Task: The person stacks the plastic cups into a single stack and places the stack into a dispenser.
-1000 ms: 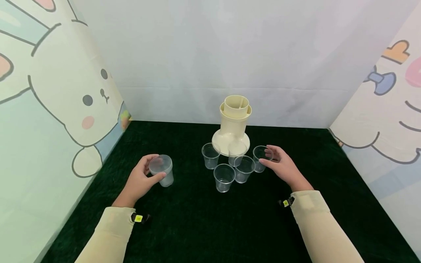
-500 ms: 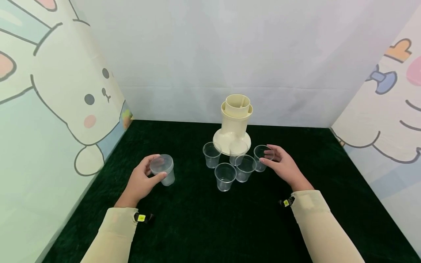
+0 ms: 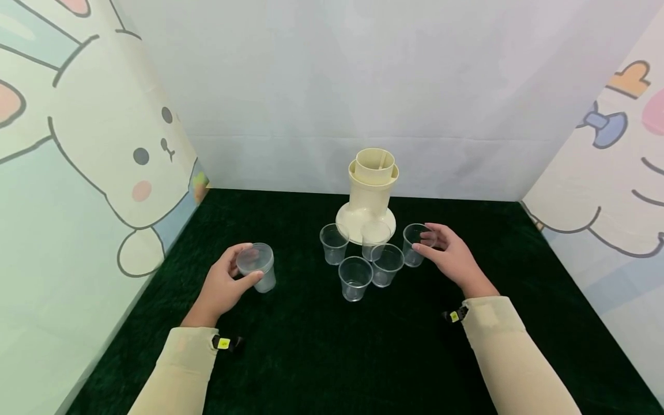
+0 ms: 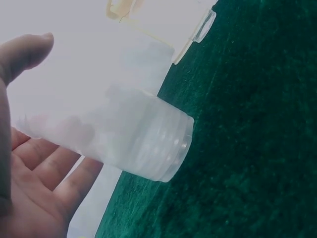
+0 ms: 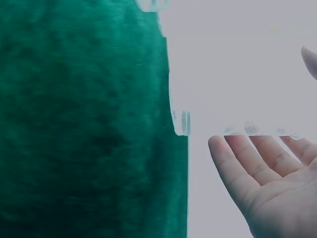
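My left hand (image 3: 220,285) grips a stack of nested clear plastic cups (image 3: 266,278), thumb on the near side and fingers round the far side. Stacked ridges show near the base of these cups (image 4: 166,141) in the left wrist view. On the right, my right hand (image 3: 456,262) holds a single clear plastic cup (image 3: 412,255) between thumb and fingers. In the right wrist view glare washes out most of this cup (image 5: 182,122). Several more clear cups stand upright close by, among them a front cup (image 3: 354,283) and a left cup (image 3: 334,249).
Behind the cups stands a cream cylindrical holder (image 3: 369,199) with a round base, partly seen through one cup. Dark green cloth (image 3: 332,351) covers the table. A white backdrop (image 3: 290,86) rises at the back, with cartoon-printed sheets on both sides.
My right hand and the cup in it have shifted slightly right and away from me, widening the gap to the neighbouring cup. The left hand stays with its stack.
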